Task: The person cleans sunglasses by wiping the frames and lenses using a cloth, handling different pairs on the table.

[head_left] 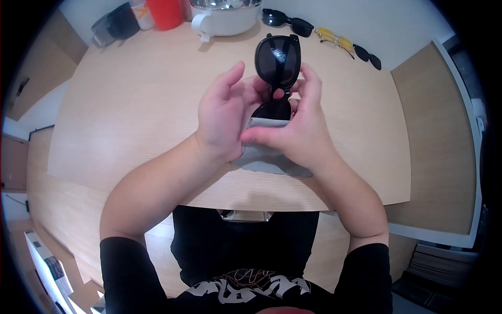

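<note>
Black sunglasses [278,60] stand upright between my hands, one dark lens up and the other lens partly inside a grey cloth pouch [269,157]. My left hand [225,115] is beside the pouch's left side, palm turned up, with the thumb raised and apart; its other fingers pass partly behind the sunglasses. My right hand [298,118] grips the pouch, its thumb across the front near the opening and its fingers behind the sunglasses. The pouch's lower edge hangs close to the table's front edge.
Along the back of the wooden table [130,104] are cups, a red container [165,13], and a white pot [227,21] with a handle. Black glasses [287,22], yellow-lensed glasses [335,41] and small dark lenses [367,56] lie at the back right.
</note>
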### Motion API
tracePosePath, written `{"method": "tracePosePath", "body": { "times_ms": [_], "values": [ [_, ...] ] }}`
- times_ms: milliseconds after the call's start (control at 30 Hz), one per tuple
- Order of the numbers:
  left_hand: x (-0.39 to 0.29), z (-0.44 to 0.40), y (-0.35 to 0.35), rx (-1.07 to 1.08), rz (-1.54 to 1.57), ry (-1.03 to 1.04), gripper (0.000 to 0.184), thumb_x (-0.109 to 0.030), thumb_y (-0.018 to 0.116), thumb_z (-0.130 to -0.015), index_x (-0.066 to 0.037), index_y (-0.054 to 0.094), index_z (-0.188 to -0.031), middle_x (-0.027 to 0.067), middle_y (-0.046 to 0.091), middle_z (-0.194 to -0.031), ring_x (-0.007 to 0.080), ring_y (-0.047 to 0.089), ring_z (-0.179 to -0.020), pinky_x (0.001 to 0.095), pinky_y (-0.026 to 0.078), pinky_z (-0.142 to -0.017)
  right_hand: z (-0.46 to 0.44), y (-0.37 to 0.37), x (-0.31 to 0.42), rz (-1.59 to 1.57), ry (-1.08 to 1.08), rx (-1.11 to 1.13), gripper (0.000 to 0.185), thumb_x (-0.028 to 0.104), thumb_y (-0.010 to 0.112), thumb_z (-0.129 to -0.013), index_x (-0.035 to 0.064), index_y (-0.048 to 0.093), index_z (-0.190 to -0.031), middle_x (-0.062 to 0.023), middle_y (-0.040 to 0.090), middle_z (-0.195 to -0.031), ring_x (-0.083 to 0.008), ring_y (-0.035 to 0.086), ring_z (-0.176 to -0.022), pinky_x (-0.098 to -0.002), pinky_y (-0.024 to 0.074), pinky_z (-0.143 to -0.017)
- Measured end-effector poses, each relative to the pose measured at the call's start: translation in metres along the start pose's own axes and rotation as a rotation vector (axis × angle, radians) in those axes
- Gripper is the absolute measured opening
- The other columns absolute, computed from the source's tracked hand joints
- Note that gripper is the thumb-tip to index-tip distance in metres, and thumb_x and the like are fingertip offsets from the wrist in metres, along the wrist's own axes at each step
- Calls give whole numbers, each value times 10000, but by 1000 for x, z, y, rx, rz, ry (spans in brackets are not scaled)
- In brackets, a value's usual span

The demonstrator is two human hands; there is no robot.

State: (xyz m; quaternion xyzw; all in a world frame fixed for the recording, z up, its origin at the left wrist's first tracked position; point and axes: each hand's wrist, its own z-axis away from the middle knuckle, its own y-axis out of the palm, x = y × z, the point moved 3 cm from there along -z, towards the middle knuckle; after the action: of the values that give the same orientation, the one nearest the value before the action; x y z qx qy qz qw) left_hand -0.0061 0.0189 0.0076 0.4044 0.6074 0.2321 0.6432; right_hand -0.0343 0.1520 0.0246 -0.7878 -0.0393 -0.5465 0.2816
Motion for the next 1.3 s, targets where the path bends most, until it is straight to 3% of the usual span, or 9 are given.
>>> {"method": "tracePosePath", "body": {
  "times_ms": [167,300,500,567,733,867,1000,1067,1300],
  "values": [
    [2,-1,19,94,-108,90,870,-667,162,-961,73,497,-1273,128,587,-1109,242,535,-1100,345,364,-1035,-10,-12,-11,-330,34,-144,1322,242,984,-499,27,101,-1458,-141,431,-1175,-189,582,-980,-318,547,-824],
    [2,1,16,13,-70,31,859,-663,167,-965,70,485,-1279,105,561,-1084,237,534,-1069,336,365,-1029,2,0,-2,41,-107,48,1291,218,977,-517,35,114,-1460,-144,425,-1176,-204,592,-952,-319,544,-823],
    [4,1,10,12,-81,65,839,-686,204,-957,44,474,-1269,79,536,-1060,224,536,-1041,333,384,-1007,-5,-10,-10,-77,0,-166,1254,214,978,-520,36,162,-1456,-103,423,-1116,-113,532,-812,-250,502,-718],
    [6,4,32,-147,-83,63,832,-692,209,-955,36,471,-1262,76,527,-1046,220,540,-1025,335,395,-995,-6,-16,-12,-135,61,-110,1242,217,976,-526,43,172,-1457,-95,424,-1106,-97,515,-792,-248,493,-706],
    [6,1,13,78,44,9,824,-698,195,-952,8,463,-1281,75,519,-1052,210,533,-1044,338,402,-984,2,4,-11,-75,-142,74,1236,227,972,-532,64,176,-1463,-83,421,-1096,-91,492,-788,-284,506,-731],
    [6,1,14,21,-105,32,811,-697,205,-952,-4,455,-1288,56,486,-1039,202,519,-1033,322,401,-966,-2,-14,-12,-40,66,-89,1195,204,964,-546,57,203,-1455,-72,422,-1105,-78,494,-772,-249,518,-755],
    [9,0,13,171,63,16,815,-692,215,-954,3,447,-1310,46,462,-1012,198,506,-1016,304,393,-960,-2,-12,-14,-117,63,20,1205,205,965,-542,53,192,-1454,-72,421,-1138,-98,534,-812,-244,520,-760],
    [5,2,13,77,-9,-20,839,-701,195,-950,6,441,-1329,54,459,-1022,201,495,-1016,310,374,-977,2,2,-10,0,-194,109,1241,217,972,-530,51,160,-1455,-103,406,-1182,-155,564,-894,-260,527,-789],
    [4,1,18,108,-125,34,879,-731,177,-930,6,436,-1335,55,462,-1037,198,496,-1014,304,387,-964,-3,-10,-14,-189,63,-11,1256,234,975,-529,43,148,-1455,-118,405,-1193,-175,539,-992,-276,517,-838]
  ]
}}
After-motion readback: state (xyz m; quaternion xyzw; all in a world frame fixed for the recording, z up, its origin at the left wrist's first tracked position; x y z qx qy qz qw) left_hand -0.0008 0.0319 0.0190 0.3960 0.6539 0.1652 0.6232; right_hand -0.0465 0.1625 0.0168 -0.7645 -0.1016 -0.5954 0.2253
